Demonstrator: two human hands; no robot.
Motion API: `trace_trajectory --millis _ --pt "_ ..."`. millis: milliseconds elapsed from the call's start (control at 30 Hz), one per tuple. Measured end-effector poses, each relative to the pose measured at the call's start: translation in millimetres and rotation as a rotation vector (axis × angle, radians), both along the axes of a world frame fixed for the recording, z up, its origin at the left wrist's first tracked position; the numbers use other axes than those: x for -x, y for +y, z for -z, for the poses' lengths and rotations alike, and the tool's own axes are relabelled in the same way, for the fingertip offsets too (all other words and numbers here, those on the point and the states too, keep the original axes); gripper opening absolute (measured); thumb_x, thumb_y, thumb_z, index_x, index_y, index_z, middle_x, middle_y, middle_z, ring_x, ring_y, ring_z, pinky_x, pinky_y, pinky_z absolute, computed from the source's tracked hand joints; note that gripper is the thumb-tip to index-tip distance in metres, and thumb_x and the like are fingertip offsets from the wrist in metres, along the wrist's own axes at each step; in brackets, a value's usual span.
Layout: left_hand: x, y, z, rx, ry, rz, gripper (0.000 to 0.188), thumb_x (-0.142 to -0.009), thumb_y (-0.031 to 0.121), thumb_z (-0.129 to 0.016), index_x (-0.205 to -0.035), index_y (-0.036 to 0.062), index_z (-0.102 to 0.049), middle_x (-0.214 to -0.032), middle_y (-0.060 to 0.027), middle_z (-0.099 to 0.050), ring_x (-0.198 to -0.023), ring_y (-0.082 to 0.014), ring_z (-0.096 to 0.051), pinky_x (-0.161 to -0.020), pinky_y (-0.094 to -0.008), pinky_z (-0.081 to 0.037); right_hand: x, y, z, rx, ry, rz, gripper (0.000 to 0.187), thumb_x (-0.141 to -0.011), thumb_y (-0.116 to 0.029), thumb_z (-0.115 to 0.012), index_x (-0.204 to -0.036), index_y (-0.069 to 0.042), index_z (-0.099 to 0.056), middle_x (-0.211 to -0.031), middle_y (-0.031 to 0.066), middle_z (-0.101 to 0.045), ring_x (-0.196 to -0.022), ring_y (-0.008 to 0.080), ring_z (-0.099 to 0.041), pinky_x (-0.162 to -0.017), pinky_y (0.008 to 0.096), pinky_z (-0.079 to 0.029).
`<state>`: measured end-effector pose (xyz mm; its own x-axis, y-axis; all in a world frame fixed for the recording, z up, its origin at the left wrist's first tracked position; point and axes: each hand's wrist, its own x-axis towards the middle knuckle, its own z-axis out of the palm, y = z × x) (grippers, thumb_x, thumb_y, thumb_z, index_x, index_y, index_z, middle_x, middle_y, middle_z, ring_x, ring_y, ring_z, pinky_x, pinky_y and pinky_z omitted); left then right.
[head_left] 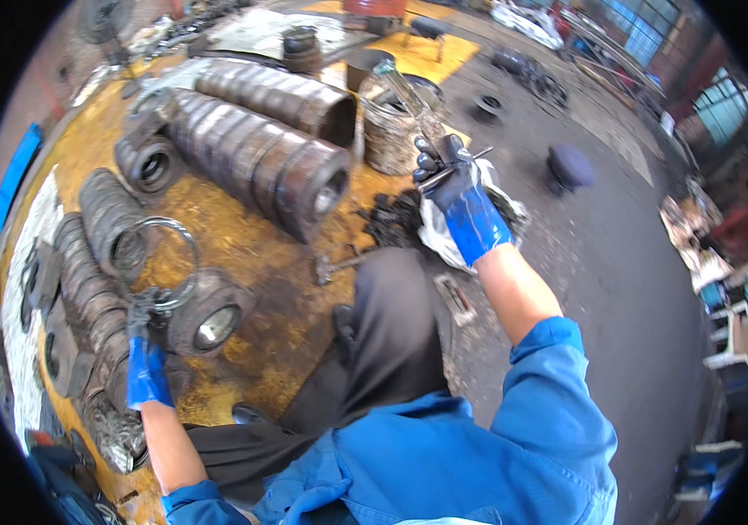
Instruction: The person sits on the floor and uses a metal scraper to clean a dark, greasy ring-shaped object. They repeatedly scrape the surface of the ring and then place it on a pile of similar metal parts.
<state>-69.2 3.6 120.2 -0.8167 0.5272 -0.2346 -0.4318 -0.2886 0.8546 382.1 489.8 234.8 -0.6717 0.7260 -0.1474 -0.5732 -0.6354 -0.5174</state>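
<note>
My left hand (144,346), in a blue glove with dirty grey fingers, is closed on the near edge of a thin metal ring (196,262). The ring stands up from the fingers, above several dark cylindrical rollers. Close to that hand lies a thick roller with a shiny bore (215,325). My right hand (451,171), gloved in blue with blackened fingers, is raised with its fingers wrapped round a slim metal rod (433,181). The rod's exact kind is unclear. Just beyond it is a grimy bucket (387,140) with a flat brush-like tool across its top.
Large stacked metal rollers (256,162) lie on the oily yellow floor ahead. A white bag (438,232) and black rags (396,219) sit below my right hand. A hammer-like tool (330,268) lies near my knee. A dark blue stool (570,166) stands at right.
</note>
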Motion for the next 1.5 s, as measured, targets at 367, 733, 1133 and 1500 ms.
trace_trajectory --millis 367,733,1133,1500 --pt "14 -22 19 0.062 0.155 0.084 0.027 -0.093 0.012 -0.058 -0.118 0.0030 -0.061 -0.110 -0.0142 -0.067 -0.097 -0.0235 -0.065 -0.086 -0.0361 -0.053 -201 34 197 -0.785 -1.656 0.306 0.039 -0.095 -0.039 -0.048 -0.116 -0.011 -0.064 -0.088 0.0102 -0.069 -0.080 0.0225 -0.066 -0.066 0.0403 -0.053" --pt "13 -18 24 0.139 0.197 0.115 0.029 -0.092 0.013 -0.058 -0.119 0.0035 -0.062 -0.114 -0.0143 -0.066 -0.102 -0.0249 -0.063 -0.091 -0.0369 -0.050 -220 -91 231 -1.565 -1.915 -0.319 0.046 -0.064 -0.012 -0.073 -0.106 0.000 -0.060 -0.093 0.0276 -0.062 -0.093 0.0420 -0.062 -0.079 0.0418 -0.052" --pt "0 -34 29 0.210 0.244 0.092 0.031 -0.090 0.015 -0.058 -0.119 0.0041 -0.062 -0.118 -0.0144 -0.065 -0.108 -0.0264 -0.061 -0.096 -0.0377 -0.048 -258 -91 229 -0.578 -1.409 0.218 0.023 -0.095 -0.026 -0.052 -0.108 -0.008 -0.060 -0.098 0.0164 -0.071 -0.073 0.0332 -0.066 -0.061 0.0471 -0.052" --pt "-29 -17 -10 0.585 1.164 0.108 0.033 -0.089 0.016 -0.058 -0.120 0.0047 -0.063 -0.122 -0.0145 -0.064 -0.112 -0.0278 -0.059 -0.101 -0.0385 -0.045 -268 -96 334 0.420 -0.377 0.519 0.037 -0.097 -0.043 -0.045 -0.115 -0.013 -0.059 -0.088 0.0093 -0.064 -0.064 0.0233 -0.056 -0.059 0.0385 -0.047"
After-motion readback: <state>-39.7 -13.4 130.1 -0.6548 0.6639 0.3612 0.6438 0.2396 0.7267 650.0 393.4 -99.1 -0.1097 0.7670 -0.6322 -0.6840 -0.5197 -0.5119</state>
